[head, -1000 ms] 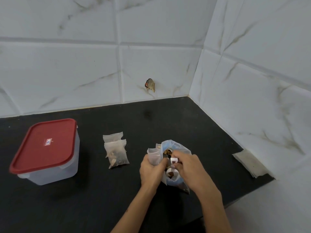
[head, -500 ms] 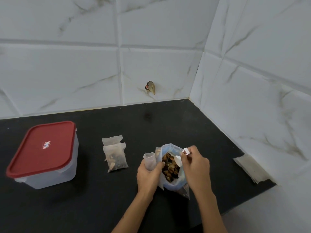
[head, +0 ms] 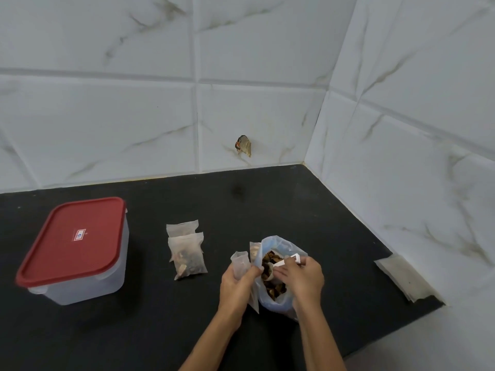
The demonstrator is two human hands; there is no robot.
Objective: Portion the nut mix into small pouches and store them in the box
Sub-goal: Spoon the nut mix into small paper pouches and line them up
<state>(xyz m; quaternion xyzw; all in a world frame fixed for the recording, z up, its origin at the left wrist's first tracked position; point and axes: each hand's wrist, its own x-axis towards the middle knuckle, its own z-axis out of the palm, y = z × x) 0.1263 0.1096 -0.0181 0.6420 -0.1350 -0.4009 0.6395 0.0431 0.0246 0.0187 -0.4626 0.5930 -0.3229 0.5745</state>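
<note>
Black counter (head: 187, 330) in a corner of white marble-look tiled wall (head: 134, 116), small torn brownish patch (head: 243, 145) on the tile well beyond the hands. Clear plastic box (head: 88, 277) with red lid (head: 72, 239) on, far out to the left of the left hand, standing on the counter; contents can't be made out through the wall. Blue-tinted plastic bag (head: 281, 303) stands open right between the hands, mouth up, holding brown nut mix (head: 270, 279). Flat stack of empty pouches (head: 404, 279) lies well off to the right of the right hand, against the side wall. Two filled pouches (head: 187, 253) lie overlapping on the counter between the box and the left hand, nearer the hand, dark nuts visible in the front one. Left hand (head: 237, 286) has fingers curled round a small translucent pouch (head: 241, 263), holding it upright with its mouth up, touching the bag's left rim; a second pouch edge shows just behind it. Right hand (head: 302, 279) is curled over the bag mouth, pinching the handle of a small white scoop (head: 284, 263) whose cup end dips into the nut mix.
</note>
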